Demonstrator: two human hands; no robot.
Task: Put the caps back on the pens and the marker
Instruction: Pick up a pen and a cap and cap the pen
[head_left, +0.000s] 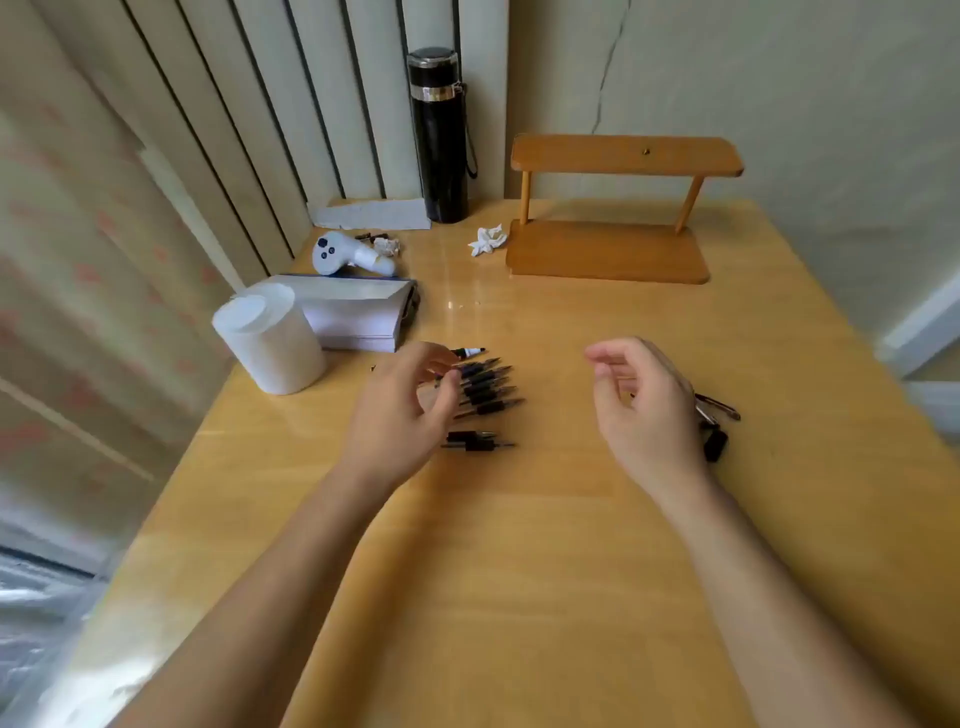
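Several uncapped black pens (485, 387) lie side by side in a row on the yellow wooden table (519, 545), tips pointing right. Two more pens (475, 440) lie just nearer me. A white-bodied marker (470, 353) sits at the far end of the row. My left hand (402, 410) hovers over the left ends of the pens, fingers spread and curled, hiding their barrels. My right hand (644, 400) hangs to the right of the pens, fingers loosely apart, holding nothing. Dark pen caps (717, 415) lie partly hidden behind my right hand.
A white cylindrical container (270, 340) and a stack of white paper (358, 312) stand at the left. Behind them lie a white controller (345, 254), a black flask (441, 135), a crumpled tissue (487, 240) and a small wooden shelf (613, 208).
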